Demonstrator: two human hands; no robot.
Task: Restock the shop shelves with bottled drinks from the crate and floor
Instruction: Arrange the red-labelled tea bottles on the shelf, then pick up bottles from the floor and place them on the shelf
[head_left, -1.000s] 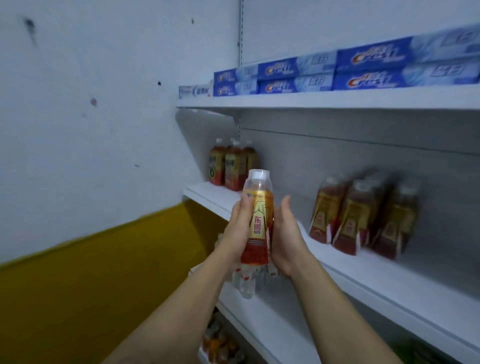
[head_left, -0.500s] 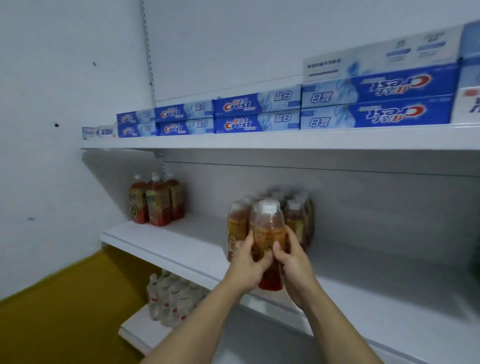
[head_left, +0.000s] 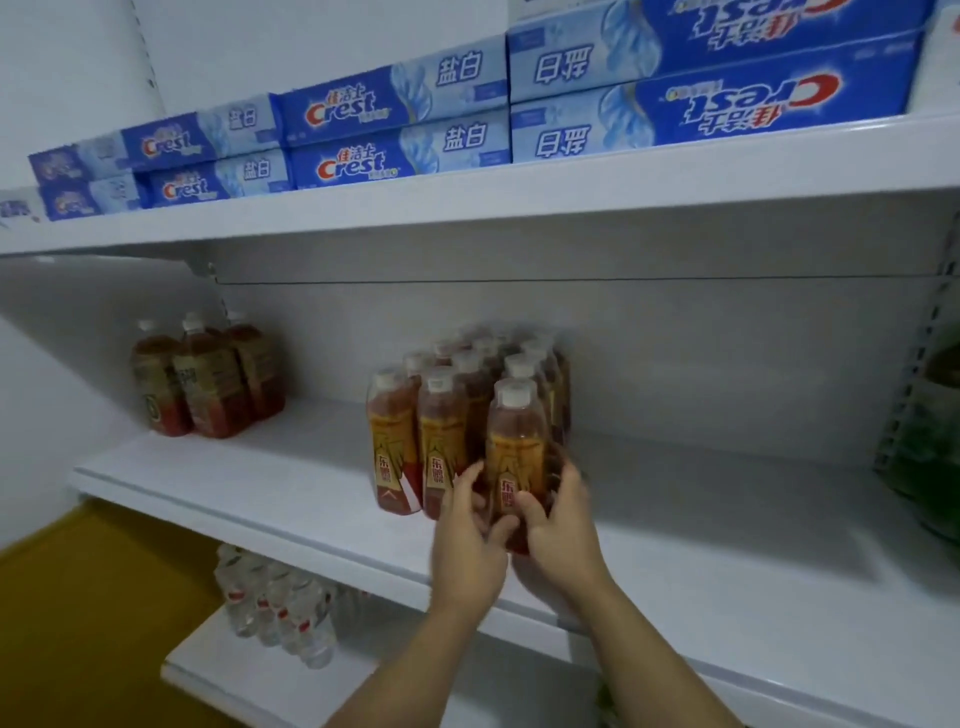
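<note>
An amber drink bottle (head_left: 515, 447) with a white cap and a gold-and-red label stands upright at the front right of a cluster of matching bottles (head_left: 415, 441) on the white middle shelf (head_left: 249, 488). My left hand (head_left: 470, 535) wraps its lower left side and my right hand (head_left: 558, 519) wraps its lower right side. The bottle's base is hidden behind my fingers, so I cannot tell whether it rests on the shelf.
Three darker tea bottles (head_left: 205, 382) stand at the shelf's left end. Blue toothpaste boxes (head_left: 395, 130) line the upper shelf. Clear water bottles (head_left: 278, 603) sit on the lower shelf. Something green (head_left: 935, 447) sits at the right edge. Yellow floor (head_left: 78, 623) lies lower left.
Both hands carried the bottle forward and right, from mid-air in front of the shelves to the front of the bottle cluster. The view swung right and closer to the shelf.
</note>
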